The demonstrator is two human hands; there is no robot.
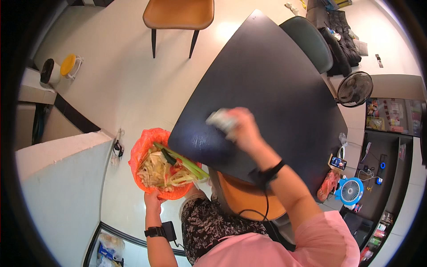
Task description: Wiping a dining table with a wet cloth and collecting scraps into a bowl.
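My right hand [246, 130] is closed around a crumpled whitish cloth [221, 120], both blurred, over the dark tabletop [263, 76]. A shiny, wet-looking patch shows on the table to the left of the cloth. With my left hand [153, 201] I grip the near rim of a round container lined with a red plastic bag [138, 147], held by the table's left corner. Food scraps [155, 170] fill it: pale peelings, long green stalks [190, 163] and a dark green piece. The bag hides most of the container's own walls.
An orange chair [233, 197] is tucked under the near edge. On the table's right stand a phone [337, 163], a red bag [328, 185] and a blue fan [351, 191]. A green chair [310, 43] and another orange chair [178, 13] stand beyond. At left is a low wall [63, 177].
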